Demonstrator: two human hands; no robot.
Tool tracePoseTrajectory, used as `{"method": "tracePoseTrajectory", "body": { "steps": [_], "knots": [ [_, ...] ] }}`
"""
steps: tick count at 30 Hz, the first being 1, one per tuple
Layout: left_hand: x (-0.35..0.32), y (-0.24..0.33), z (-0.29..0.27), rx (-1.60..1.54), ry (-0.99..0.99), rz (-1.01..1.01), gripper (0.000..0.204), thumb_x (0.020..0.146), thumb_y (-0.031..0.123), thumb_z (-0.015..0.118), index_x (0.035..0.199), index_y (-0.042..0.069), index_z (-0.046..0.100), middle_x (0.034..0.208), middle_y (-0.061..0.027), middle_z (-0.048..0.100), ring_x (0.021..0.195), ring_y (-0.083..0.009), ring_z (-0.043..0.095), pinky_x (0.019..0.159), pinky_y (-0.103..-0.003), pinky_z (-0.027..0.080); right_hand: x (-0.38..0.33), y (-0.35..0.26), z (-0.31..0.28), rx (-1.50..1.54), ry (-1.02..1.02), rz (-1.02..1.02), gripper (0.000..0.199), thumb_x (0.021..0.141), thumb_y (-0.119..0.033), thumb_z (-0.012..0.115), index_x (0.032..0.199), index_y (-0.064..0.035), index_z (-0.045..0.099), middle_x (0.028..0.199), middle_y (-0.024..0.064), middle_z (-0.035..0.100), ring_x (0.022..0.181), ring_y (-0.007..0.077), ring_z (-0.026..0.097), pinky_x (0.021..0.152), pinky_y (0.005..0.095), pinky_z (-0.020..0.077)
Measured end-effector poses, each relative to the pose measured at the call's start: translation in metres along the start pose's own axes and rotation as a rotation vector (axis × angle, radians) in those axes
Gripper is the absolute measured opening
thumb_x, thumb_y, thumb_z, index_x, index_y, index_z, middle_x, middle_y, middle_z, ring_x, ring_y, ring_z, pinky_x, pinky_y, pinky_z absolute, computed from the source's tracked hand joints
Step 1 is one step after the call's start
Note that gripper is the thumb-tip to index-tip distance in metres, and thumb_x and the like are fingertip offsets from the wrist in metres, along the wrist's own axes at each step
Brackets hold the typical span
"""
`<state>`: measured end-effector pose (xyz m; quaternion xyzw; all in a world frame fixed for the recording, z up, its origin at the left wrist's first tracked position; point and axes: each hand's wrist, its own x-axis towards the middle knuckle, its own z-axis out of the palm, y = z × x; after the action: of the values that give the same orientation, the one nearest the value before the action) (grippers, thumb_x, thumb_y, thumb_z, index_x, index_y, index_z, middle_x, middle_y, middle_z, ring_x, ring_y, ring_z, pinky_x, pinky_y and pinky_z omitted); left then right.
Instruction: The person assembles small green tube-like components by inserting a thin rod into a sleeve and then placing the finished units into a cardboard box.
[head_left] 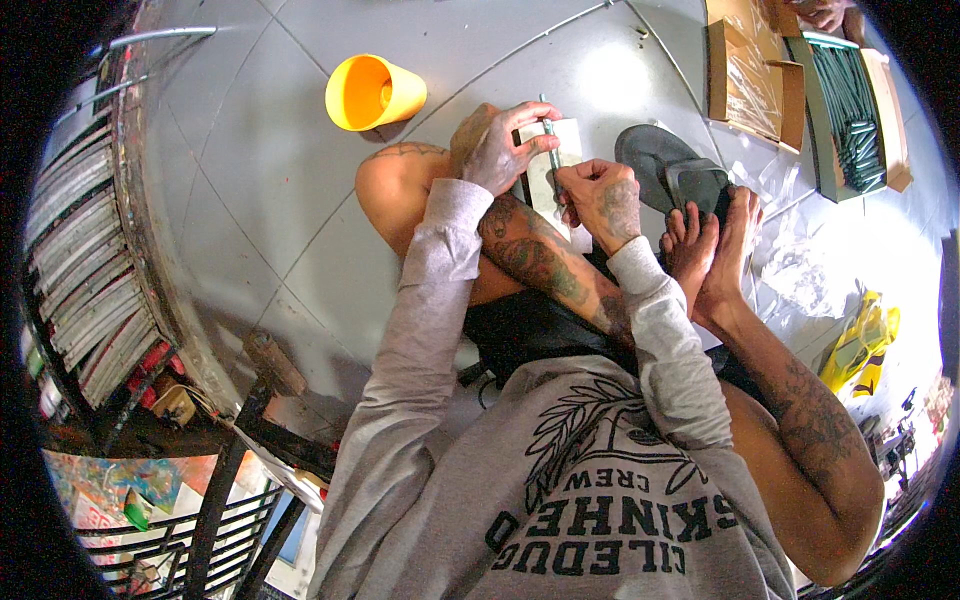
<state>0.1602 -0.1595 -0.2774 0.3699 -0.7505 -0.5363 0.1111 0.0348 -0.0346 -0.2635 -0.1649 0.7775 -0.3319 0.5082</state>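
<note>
I sit on a grey tiled floor (250,200) with my legs folded. My left hand (500,148) pinches the upper part of a thin dark green rod (550,150), held upright over a small white card (545,180) lying by my knee. My right hand (603,200) grips the rod's lower end, fingers curled around it. Both hands are close together above my left knee. Grey sleeves cover both forearms.
A yellow plastic cup (372,92) lies on its side on the floor at upper left. A grey sandal (668,165) sits by my feet. Cardboard boxes (752,75) and a tray of dark green rods (850,110) stand at upper right. Clear plastic wrapping (800,270) is scattered at right.
</note>
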Motion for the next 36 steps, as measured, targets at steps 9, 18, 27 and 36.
{"method": "tracePoseTrajectory", "body": {
  "steps": [9, 18, 27, 36],
  "knots": [
    [0.004, -0.006, 0.002, 0.25, -0.016, 0.038, 0.04, 0.084, 0.038, 0.075, 0.112, 0.01, 0.069, 0.109, -0.0117, 0.073, 0.102, -0.0237, 0.07, 0.087, -0.034, 0.052, -0.006, -0.003, 0.0, -0.086, 0.042, -0.059, 0.034, 0.078, -0.032, 0.069, 0.074, 0.0016, 0.073, 0.058, 0.0109, 0.068, 0.052, 0.0178, 0.067, 0.06, 0.0333, 0.0577],
    [0.0, -0.003, 0.0, 0.242, -0.01, 0.001, 0.039, 0.084, 0.037, 0.074, 0.112, 0.011, 0.069, 0.109, -0.0122, 0.073, 0.099, -0.0233, 0.071, 0.083, -0.035, 0.053, -0.006, 0.008, 0.003, 0.165, -0.039, 0.025, 0.035, 0.087, -0.028, 0.069, 0.089, 0.0062, 0.072, 0.07, 0.0118, 0.072, 0.056, 0.016, 0.069, 0.057, 0.0305, 0.0555],
    [-0.002, -0.003, 0.003, -0.027, 0.009, 0.034, 0.039, 0.084, 0.037, 0.074, 0.115, 0.013, 0.069, 0.112, -0.0109, 0.073, 0.103, -0.0241, 0.07, 0.089, -0.035, 0.053, -0.014, 0.009, 0.0, 0.42, -0.053, 0.022, 0.034, 0.094, -0.027, 0.068, 0.093, 0.0074, 0.069, 0.07, 0.0104, 0.071, 0.054, 0.014, 0.067, 0.049, 0.028, 0.0507],
    [0.003, -0.021, 0.005, 0.176, 0.075, 0.084, 0.042, 0.081, 0.043, 0.076, 0.112, 0.015, 0.071, 0.099, -0.0056, 0.076, 0.086, -0.0205, 0.07, 0.076, -0.034, 0.053, -0.021, 0.013, 0.009, 0.139, 0.082, -0.021, 0.03, 0.088, -0.024, 0.073, 0.084, 0.0051, 0.07, 0.064, 0.0084, 0.067, 0.043, 0.0121, 0.058, 0.039, 0.0262, 0.0434]
  ]
}}
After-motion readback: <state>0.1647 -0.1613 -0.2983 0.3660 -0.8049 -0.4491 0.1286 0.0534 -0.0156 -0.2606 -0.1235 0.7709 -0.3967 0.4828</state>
